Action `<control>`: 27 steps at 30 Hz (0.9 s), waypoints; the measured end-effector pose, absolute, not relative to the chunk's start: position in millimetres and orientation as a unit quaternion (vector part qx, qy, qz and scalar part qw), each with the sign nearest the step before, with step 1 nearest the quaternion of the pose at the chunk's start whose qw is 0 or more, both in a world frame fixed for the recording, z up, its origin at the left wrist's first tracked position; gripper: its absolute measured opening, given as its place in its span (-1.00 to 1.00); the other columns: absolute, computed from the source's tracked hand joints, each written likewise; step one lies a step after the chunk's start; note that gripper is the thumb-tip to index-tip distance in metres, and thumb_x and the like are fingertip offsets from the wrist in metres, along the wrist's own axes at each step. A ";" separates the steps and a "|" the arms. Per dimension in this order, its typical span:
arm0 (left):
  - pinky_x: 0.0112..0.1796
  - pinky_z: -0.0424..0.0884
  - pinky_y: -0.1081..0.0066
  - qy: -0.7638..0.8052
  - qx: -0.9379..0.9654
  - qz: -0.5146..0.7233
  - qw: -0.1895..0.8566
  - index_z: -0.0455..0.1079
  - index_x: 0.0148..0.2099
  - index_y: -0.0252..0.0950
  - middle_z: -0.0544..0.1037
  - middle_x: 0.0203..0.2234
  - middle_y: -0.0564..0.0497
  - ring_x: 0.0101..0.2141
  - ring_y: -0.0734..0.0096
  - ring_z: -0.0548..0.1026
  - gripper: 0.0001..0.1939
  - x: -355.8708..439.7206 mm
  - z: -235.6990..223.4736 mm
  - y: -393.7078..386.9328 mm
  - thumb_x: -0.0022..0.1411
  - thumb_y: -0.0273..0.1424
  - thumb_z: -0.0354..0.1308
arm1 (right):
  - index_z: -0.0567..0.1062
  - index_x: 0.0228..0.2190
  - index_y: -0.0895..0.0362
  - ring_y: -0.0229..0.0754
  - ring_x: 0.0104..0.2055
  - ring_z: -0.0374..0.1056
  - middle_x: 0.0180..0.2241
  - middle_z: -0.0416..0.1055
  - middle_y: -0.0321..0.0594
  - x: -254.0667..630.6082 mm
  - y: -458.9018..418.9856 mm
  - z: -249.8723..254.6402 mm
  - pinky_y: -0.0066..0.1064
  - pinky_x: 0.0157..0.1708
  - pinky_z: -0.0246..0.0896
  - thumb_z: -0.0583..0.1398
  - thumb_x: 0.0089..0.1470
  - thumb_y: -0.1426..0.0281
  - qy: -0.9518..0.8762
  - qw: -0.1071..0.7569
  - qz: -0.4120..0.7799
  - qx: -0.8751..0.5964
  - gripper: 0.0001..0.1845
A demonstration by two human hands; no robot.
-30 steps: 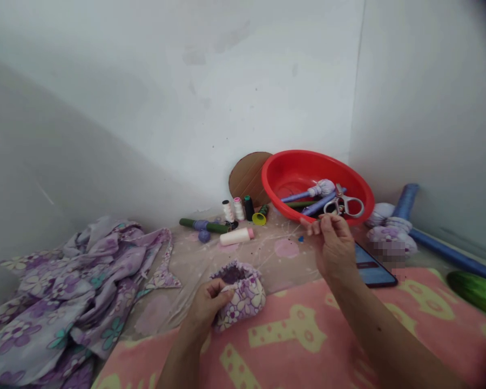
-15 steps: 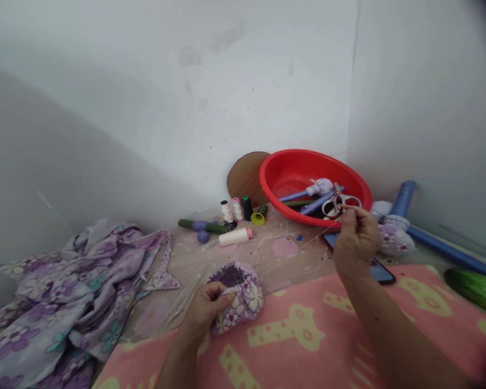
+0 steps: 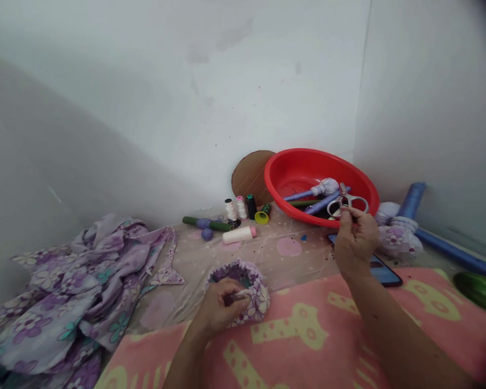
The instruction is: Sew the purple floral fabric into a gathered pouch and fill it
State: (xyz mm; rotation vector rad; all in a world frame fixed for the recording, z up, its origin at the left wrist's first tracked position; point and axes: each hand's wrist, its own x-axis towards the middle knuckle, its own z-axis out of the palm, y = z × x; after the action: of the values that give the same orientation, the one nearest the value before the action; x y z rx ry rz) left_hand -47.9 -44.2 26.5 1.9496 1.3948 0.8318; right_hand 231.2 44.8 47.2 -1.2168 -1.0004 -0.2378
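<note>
Since the earlier frame, the left hand (image 3: 217,307) has shifted rightward onto the front of the gathered floral fabric pouch (image 3: 256,296), its fingers now curled together and clamped on the pouch's folded edge. A pale strip between those fingers is too small to identify. The right hand (image 3: 355,241) is raised directly below the scissors (image 3: 347,203), which rest in the red plastic basin (image 3: 308,158) and overhang its near rim. Its thumb and fingers are drawn together, but whether they pinch a thread or touch the scissors cannot be determined. That hand hides part of the phone (image 3: 384,273), which lies beside the pink blanket (image 3: 295,340), and the basin's lower contents are obscured.
</note>
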 end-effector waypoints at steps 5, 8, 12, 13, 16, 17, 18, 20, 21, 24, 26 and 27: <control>-0.26 0.25 0.42 0.545 0.772 0.268 0.187 0.45 -0.27 -0.26 0.41 -0.27 -0.07 -0.28 0.29 0.36 -0.67 -54.4 40.2 -48.7 -0.15 -0.27 0.19 | 0.43 -0.42 0.19 -0.21 -0.43 0.25 -0.50 0.39 -0.21 219.0 42.9 45.8 -0.18 -0.13 -0.03 0.05 -0.03 0.31 -0.488 0.650 -0.165 -0.559 -0.76; -0.38 0.23 0.48 0.565 0.772 0.228 0.179 0.44 -0.37 -0.30 0.40 -0.39 -0.01 -0.38 0.36 0.35 -0.70 -63.1 39.9 -47.3 -0.16 -0.21 0.18 | 0.43 -0.41 0.19 -0.23 -0.47 0.23 -0.53 0.36 -0.23 214.3 41.3 43.2 -0.24 -0.21 0.03 0.08 -0.06 0.30 -0.514 0.640 -0.136 -0.554 -0.77; -0.59 0.02 0.56 0.590 0.764 0.175 0.195 0.26 -0.65 -0.35 0.14 -0.71 0.17 -0.61 0.57 0.17 -0.67 -66.5 31.8 -43.8 -0.06 -0.20 0.09 | 0.41 -0.44 0.19 -0.27 -0.51 0.19 -0.55 0.31 -0.25 199.5 33.5 39.7 -0.42 -0.43 0.10 0.10 -0.10 0.30 -0.584 0.628 0.021 -0.514 -0.79; -0.61 -0.02 0.56 0.593 0.761 0.172 0.197 0.23 -0.66 -0.35 0.08 -0.73 0.18 -0.63 0.59 0.13 -0.66 -65.4 29.9 -43.5 -0.04 -0.21 0.08 | 0.41 -0.45 0.19 -0.29 -0.53 0.18 -0.57 0.29 -0.27 192.4 29.1 39.1 -0.46 -0.49 0.09 0.11 -0.10 0.31 -0.607 0.614 0.082 -0.498 -0.80; -0.62 -0.08 0.55 0.598 0.759 0.182 0.181 0.19 -0.67 -0.36 0.04 -0.74 0.19 -0.64 0.61 0.10 -0.64 -58.6 26.0 -43.6 -0.03 -0.20 0.07 | 0.42 -0.45 0.19 -0.34 -0.62 0.10 -0.68 0.19 -0.36 164.7 10.6 36.3 -0.52 -0.61 0.01 0.11 -0.11 0.33 -0.679 0.519 0.262 -0.449 -0.82; -0.62 -0.09 0.54 0.597 0.761 0.187 0.172 0.19 -0.67 -0.36 0.05 -0.75 0.19 -0.64 0.61 0.10 -0.63 -55.6 25.4 -43.9 -0.03 -0.19 0.07 | 0.43 -0.41 0.18 -0.35 -0.64 0.08 -0.70 0.17 -0.38 154.9 3.8 34.5 -0.53 -0.63 -0.01 0.11 -0.11 0.34 -0.707 0.473 0.319 -0.418 -0.80; -0.62 -0.09 0.54 0.595 0.763 0.192 0.162 0.19 -0.67 -0.36 0.06 -0.75 0.19 -0.65 0.61 0.11 -0.62 -52.5 25.3 -44.4 -0.03 -0.18 0.07 | 0.43 -0.34 0.18 -0.36 -0.64 0.09 -0.69 0.20 -0.38 145.7 -2.5 32.0 -0.54 -0.63 -0.01 0.12 -0.13 0.35 -0.727 0.426 0.369 -0.392 -0.76; -0.61 -0.06 0.53 0.589 0.769 0.202 0.142 0.22 -0.68 -0.36 0.10 -0.77 0.18 -0.66 0.60 0.14 -0.62 -46.6 26.5 -45.6 -0.02 -0.17 0.05 | 0.42 -0.26 0.16 -0.35 -0.59 0.15 -0.61 0.29 -0.34 130.9 -11.7 24.6 -0.55 -0.60 0.01 0.13 -0.14 0.37 -0.745 0.383 0.399 -0.373 -0.69; -0.61 -0.03 0.53 0.583 0.774 0.210 0.131 0.24 -0.67 -0.35 0.15 -0.76 0.17 -0.66 0.58 0.16 -0.64 -44.4 28.2 -46.6 -0.01 -0.19 0.05 | 0.43 -0.29 0.15 -0.34 -0.57 0.17 -0.58 0.32 -0.33 125.9 -14.0 20.0 -0.55 -0.59 0.01 0.14 -0.15 0.37 -0.766 0.360 0.386 -0.366 -0.71; -0.49 0.15 0.51 0.549 0.786 0.264 0.101 0.38 -0.50 -0.33 0.37 -0.61 0.05 -0.53 0.46 0.31 -0.77 -44.8 36.8 -50.4 -0.02 -0.26 0.07 | 0.43 -0.55 0.17 -0.35 -0.58 0.15 -0.65 0.28 -0.33 120.3 -11.7 6.3 -0.55 -0.61 -0.05 0.11 -0.12 0.35 -0.803 0.315 0.346 -0.369 -0.85; -0.38 0.21 0.47 0.535 0.778 0.318 0.084 0.41 -0.32 -0.30 0.44 -0.40 -0.05 -0.39 0.38 0.35 -0.76 -52.3 43.5 -53.2 0.00 -0.27 0.07 | 0.36 -0.63 0.18 -0.35 -0.61 0.14 -0.69 0.25 -0.34 122.3 -5.8 0.8 -0.56 -0.64 -0.07 0.08 -0.08 0.34 -0.789 0.313 0.376 -0.372 -0.79; -0.40 0.22 0.48 0.544 0.763 0.341 0.075 0.41 -0.28 -0.29 0.45 -0.40 -0.05 -0.41 0.40 0.35 -0.75 -57.7 46.2 -54.3 0.03 -0.28 0.04 | 0.34 -0.62 0.18 -0.35 -0.62 0.15 -0.69 0.26 -0.34 124.0 -2.9 -0.3 -0.56 -0.65 -0.05 0.07 -0.07 0.34 -0.773 0.316 0.409 -0.368 -0.79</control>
State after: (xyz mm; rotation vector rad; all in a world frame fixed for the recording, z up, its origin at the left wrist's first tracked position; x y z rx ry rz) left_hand -57.7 -54.3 46.2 2.2895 1.6320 1.0227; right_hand 124.0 -2.9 -0.3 -0.9687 -2.0347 1.0772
